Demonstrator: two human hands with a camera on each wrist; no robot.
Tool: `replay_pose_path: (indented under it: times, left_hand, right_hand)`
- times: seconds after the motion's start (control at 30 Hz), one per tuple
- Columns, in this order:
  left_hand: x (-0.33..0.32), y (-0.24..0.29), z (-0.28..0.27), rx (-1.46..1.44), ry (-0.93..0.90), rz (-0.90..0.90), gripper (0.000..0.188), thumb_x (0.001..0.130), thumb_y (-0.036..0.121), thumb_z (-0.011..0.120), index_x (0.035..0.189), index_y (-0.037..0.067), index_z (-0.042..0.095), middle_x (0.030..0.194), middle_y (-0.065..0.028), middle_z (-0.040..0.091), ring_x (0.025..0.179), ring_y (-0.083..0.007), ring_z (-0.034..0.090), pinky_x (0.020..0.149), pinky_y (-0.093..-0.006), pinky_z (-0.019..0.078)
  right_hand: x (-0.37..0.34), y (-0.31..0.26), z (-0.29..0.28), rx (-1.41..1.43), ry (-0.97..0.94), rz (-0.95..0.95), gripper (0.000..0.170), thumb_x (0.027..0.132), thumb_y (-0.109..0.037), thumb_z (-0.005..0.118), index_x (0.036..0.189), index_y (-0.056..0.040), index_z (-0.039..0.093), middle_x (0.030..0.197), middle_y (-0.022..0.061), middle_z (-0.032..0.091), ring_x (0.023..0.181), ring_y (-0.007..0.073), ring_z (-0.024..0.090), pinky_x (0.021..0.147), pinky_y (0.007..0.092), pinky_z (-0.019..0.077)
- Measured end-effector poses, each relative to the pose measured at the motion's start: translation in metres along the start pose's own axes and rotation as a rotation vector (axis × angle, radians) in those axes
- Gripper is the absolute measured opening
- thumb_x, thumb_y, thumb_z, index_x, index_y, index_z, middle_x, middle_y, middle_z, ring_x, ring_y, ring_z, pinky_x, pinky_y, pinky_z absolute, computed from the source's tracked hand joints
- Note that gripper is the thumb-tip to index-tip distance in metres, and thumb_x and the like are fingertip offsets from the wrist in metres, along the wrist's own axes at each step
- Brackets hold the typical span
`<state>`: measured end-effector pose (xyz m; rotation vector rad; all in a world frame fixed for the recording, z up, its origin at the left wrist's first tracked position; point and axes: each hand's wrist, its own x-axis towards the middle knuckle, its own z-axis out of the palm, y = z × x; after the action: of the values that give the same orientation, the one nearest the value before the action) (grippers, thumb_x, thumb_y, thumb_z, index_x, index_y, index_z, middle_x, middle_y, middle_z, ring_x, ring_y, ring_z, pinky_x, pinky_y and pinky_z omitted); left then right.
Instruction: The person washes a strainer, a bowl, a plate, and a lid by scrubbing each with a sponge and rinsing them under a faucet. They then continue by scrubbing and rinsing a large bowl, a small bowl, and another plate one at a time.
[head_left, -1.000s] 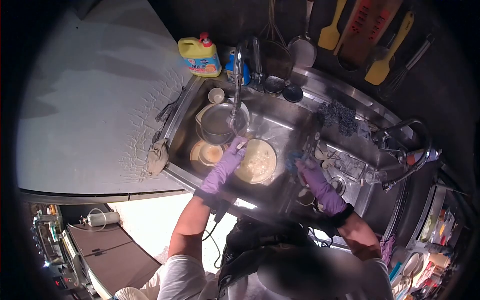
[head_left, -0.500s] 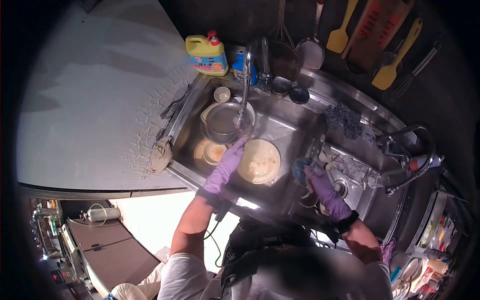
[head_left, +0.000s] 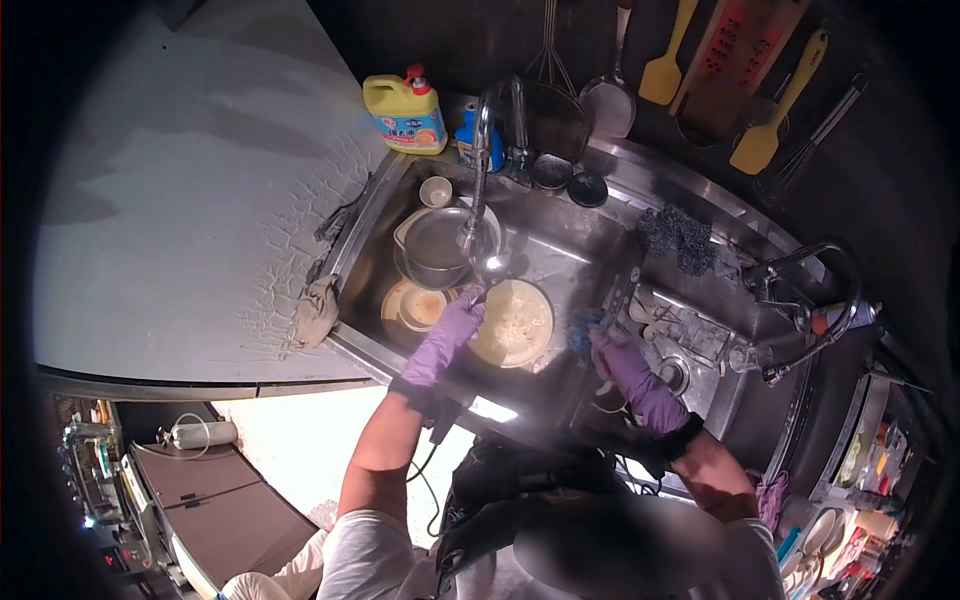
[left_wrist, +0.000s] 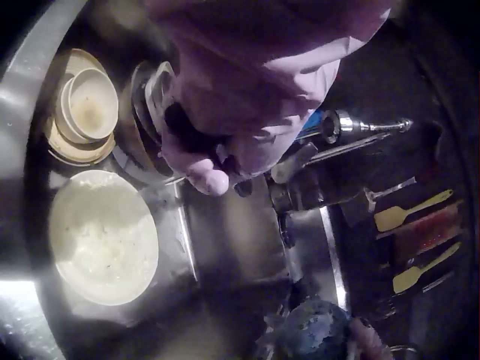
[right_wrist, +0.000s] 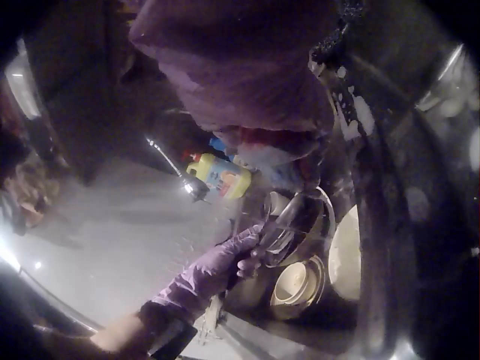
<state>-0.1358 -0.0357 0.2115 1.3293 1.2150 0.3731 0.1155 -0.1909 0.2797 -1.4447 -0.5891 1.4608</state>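
Two purple-gloved hands work over a steel sink (head_left: 560, 255). The right hand (head_left: 640, 382), right of centre, has its fingers closed around a blue scrubber (head_left: 581, 331); wet gloves could let it slip. The left hand (head_left: 447, 338), left of centre, is beside a pale, wide bowl (head_left: 512, 325); whether its fingers grip anything, I cannot tell. That bowl sits at the centre of the frame, with cloudy liquid inside that would probably slop over if its rim were tipped. Close by, small stacked bowls (head_left: 423, 306) could chip if knocked. Beyond them, a metal pot (head_left: 437, 240) lies under the hanging tap (head_left: 481, 150), so a raised hand might bump the spout. Farther back, upper left, stands a yellow detergent bottle (head_left: 408, 125), which a stray sleeve could topple.
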Motion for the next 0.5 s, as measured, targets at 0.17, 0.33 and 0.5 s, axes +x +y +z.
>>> replay_pose_path:
  times: [0.17,0.33,0.5]
  left_hand:
    - [-0.022,0.030,0.001,-0.064,-0.029,-0.009,0.034,0.090,0.011,0.045,0.123,0.012,0.047,0.068,0.0005,0.049,0.041,-0.0064,0.040,0.036,-0.0181,0.0332]
    - [-0.019,0.018,-0.004,-0.161,-0.152,-0.152,0.035,0.091,0.014,0.038,0.125,0.014,0.047,0.058,0.0021,0.042,0.037,-0.0060,0.034,0.033,-0.0186,0.0301]
    - [-0.007,0.022,-0.008,-0.193,-0.055,-0.305,0.021,0.093,0.021,0.036,0.102,0.014,0.053,0.055,0.0024,0.041,0.037,-0.0065,0.034,0.032,-0.0185,0.0285]
  right_hand:
    - [0.000,0.011,-0.011,-0.056,-0.033,-0.043,0.019,0.091,-0.024,0.052,0.099,-0.0070,0.053,0.051,-0.0013,0.045,0.036,0.0075,0.037,0.033,0.0218,0.0256]
    - [0.003,0.024,-0.018,-0.009,-0.043,-0.028,0.024,0.091,-0.024,0.052,0.107,-0.0062,0.056,0.052,-0.0008,0.047,0.036,0.0073,0.038,0.034,0.0216,0.0254]
    - [0.001,0.019,-0.015,-0.037,-0.035,-0.056,0.026,0.091,-0.023,0.052,0.110,-0.0063,0.056,0.053,-0.0011,0.048,0.036,0.0076,0.038,0.035,0.0211,0.0265]
